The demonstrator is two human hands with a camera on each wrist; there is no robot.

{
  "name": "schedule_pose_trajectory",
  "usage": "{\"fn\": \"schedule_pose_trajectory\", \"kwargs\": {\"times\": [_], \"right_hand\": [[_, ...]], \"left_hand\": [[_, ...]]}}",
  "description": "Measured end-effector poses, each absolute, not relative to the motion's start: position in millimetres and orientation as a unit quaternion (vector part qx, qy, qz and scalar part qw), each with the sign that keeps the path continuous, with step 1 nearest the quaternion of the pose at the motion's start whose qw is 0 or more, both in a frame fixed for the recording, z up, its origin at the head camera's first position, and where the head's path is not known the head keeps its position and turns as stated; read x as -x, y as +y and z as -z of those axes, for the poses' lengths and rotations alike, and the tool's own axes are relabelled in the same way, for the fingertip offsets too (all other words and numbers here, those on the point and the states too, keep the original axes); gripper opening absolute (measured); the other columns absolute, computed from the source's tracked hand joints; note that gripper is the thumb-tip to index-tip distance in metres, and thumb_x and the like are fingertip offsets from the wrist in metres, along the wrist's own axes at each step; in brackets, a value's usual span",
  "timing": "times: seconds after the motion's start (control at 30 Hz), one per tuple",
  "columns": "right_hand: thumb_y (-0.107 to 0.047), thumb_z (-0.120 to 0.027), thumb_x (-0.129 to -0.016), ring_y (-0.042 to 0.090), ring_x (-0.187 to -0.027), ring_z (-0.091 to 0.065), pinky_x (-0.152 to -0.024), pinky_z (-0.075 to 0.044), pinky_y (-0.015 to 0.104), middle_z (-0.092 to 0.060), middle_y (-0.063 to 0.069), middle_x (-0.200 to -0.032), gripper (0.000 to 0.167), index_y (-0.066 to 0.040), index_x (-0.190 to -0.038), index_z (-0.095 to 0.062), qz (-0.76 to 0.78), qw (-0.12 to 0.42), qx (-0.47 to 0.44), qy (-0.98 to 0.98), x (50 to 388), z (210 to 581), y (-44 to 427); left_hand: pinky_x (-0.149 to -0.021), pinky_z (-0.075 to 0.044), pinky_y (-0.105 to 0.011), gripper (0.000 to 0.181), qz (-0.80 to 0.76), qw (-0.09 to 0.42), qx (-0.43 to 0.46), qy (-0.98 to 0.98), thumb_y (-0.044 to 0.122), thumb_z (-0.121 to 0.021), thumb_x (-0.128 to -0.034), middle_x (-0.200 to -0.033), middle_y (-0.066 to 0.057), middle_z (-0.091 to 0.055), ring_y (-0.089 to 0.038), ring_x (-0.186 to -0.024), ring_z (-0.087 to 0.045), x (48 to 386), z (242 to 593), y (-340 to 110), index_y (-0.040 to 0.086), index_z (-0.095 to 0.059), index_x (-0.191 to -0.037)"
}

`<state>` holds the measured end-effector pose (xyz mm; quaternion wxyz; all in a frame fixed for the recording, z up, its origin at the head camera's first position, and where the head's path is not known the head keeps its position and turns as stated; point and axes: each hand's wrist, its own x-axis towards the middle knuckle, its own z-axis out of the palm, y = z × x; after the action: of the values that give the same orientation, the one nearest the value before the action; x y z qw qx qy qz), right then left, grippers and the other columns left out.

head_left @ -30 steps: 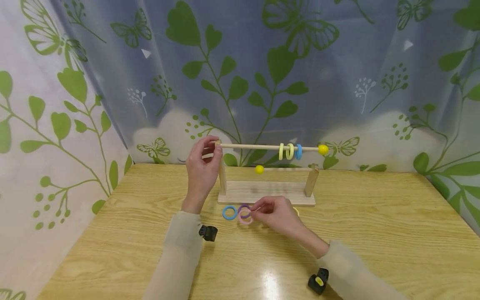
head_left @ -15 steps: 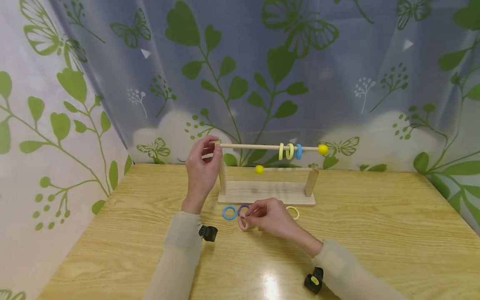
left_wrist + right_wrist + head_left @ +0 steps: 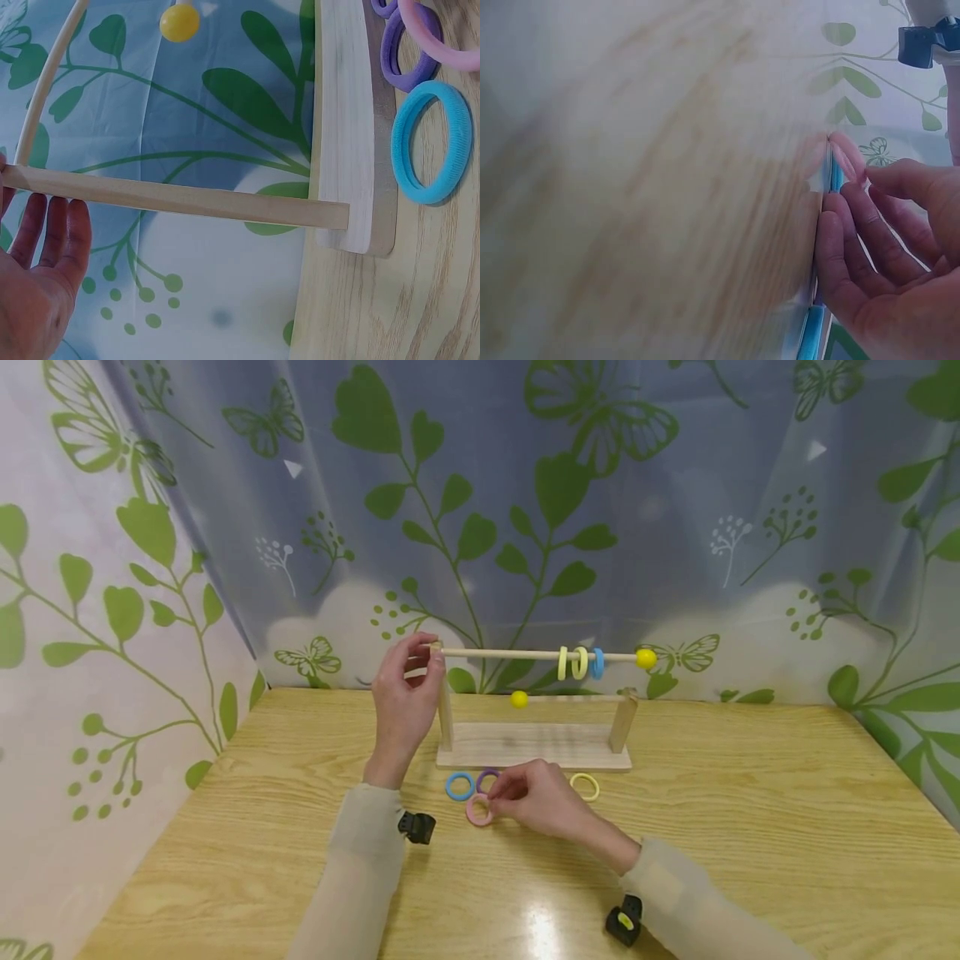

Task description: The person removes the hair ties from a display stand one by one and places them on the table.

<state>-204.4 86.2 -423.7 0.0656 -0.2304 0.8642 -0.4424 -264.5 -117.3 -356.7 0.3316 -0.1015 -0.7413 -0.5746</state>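
In the head view my left hand (image 3: 407, 685) grips the top of the left post of a wooden stand (image 3: 532, 758). The left wrist view shows its fingers against the post (image 3: 187, 199). My right hand (image 3: 543, 797) pinches the right side of a pink hair tie (image 3: 470, 815), which is tilted slightly off the table in the right wrist view. Close by lie a blue hair tie (image 3: 448, 787) and a purple hair tie (image 3: 483, 774), the latter partly hidden by the right hand. A yellow hair tie (image 3: 597, 792) lies to the right of that hand.
An upper rod (image 3: 502, 653) reaches right from the left post, carrying two pale yellow hair ties (image 3: 562, 663) and one blue one (image 3: 597, 664). A yellow ball (image 3: 646, 659) caps it. A lower rod (image 3: 573, 698) from the short right post (image 3: 622, 725) ends in another yellow ball (image 3: 519, 699).
My right hand has shifted left and slightly nearer with the pink hair tie, which tipped up and now lies flatter. The yellow hair tie has come into fuller view. The left hand stays put.
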Motion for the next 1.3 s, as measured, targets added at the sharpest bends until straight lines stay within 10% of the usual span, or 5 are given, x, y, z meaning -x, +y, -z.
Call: {"fn": "schedule_pose_trajectory", "kwargs": {"times": [1.3], "right_hand": [[-0.018,-0.076,-0.092,0.013,-0.084,-0.072,-0.071,-0.057,0.025,-0.078,0.001,-0.093,0.013,-0.012,-0.103,-0.077,0.460,-0.018,0.230,0.857,209,378,139]], "left_hand": [[-0.075,-0.057,-0.015,0.022,0.576,0.332,0.106,-0.739,0.011,-0.065,-0.0977,-0.109,-0.011,-0.067,-0.023,-0.098,-0.072,266,357,-118,0.008,-0.070,-0.119]]}}
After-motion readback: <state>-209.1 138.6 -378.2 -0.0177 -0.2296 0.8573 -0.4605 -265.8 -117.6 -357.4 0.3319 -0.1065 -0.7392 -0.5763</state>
